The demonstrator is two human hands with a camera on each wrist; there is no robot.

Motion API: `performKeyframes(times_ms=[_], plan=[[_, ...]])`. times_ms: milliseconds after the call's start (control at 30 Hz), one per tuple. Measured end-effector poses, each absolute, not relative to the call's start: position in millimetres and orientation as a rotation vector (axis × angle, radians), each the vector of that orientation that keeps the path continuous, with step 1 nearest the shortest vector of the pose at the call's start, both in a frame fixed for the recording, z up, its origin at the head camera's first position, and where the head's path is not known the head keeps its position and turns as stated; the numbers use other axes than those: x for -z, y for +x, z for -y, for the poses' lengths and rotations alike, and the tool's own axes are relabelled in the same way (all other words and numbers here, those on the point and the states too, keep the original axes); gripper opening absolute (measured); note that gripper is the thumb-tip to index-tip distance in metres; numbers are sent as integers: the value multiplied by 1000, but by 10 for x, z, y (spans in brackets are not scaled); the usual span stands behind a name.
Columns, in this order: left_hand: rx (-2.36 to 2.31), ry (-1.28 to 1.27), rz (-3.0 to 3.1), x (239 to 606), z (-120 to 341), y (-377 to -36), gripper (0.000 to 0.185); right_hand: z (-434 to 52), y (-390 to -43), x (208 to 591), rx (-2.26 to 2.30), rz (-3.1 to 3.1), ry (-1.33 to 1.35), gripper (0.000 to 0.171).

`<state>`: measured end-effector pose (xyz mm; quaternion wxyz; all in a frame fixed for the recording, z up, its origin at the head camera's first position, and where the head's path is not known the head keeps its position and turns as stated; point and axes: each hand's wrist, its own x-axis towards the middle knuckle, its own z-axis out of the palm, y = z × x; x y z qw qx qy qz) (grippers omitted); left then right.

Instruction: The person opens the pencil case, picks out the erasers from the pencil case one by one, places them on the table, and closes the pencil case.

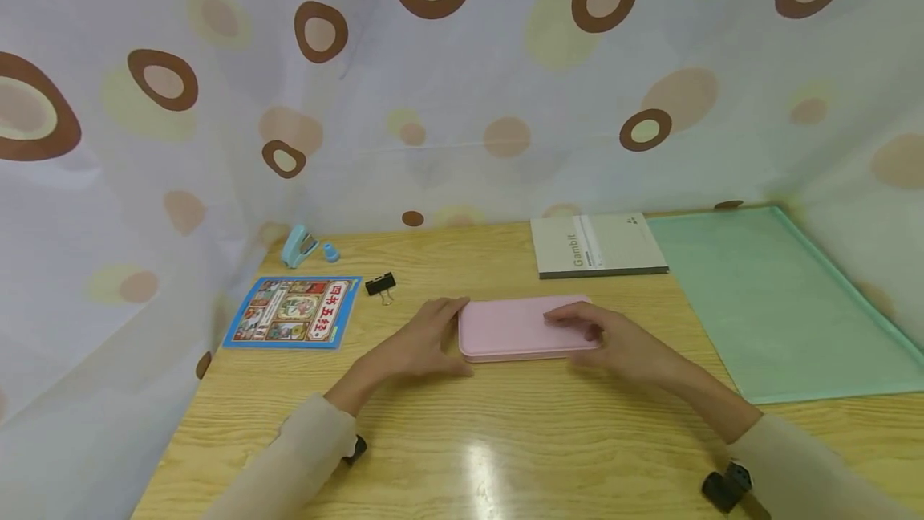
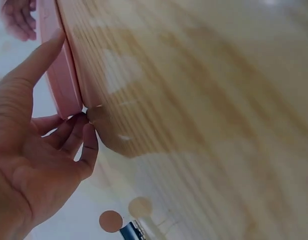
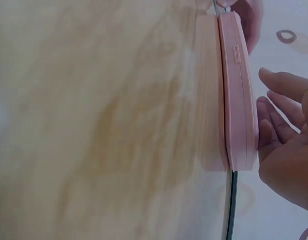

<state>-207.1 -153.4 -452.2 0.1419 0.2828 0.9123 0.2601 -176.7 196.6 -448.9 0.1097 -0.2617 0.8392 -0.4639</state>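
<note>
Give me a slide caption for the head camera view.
Two hands, left hand and right hand, rest on a closed pink case lying flat on a wooden table.

The head view looks forward and down from above the pink case (image 1: 520, 329), taking in the whole wooden table (image 1: 462, 440). Each wrist view sits low and very close at one end of the case (image 2: 61, 82) (image 3: 238, 95), looking along it; all three share it.
</note>
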Motion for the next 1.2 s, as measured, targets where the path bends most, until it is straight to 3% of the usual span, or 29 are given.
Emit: performKeyframes(times_ms=[500,900,1200], plan=[[-653,899,-2705,4492,1425,-2175,99,-1793,-1893,4539,1328,-2495,-924,40],[-663,888,-2660,4473,1502,-2284,99,-1668,-1909,4572,1249,-2630,-1122,38],[-652,893,-2596,4414,1484,-2402,97,-1603,-1921,4499,1199,-2717,-1100,39]])
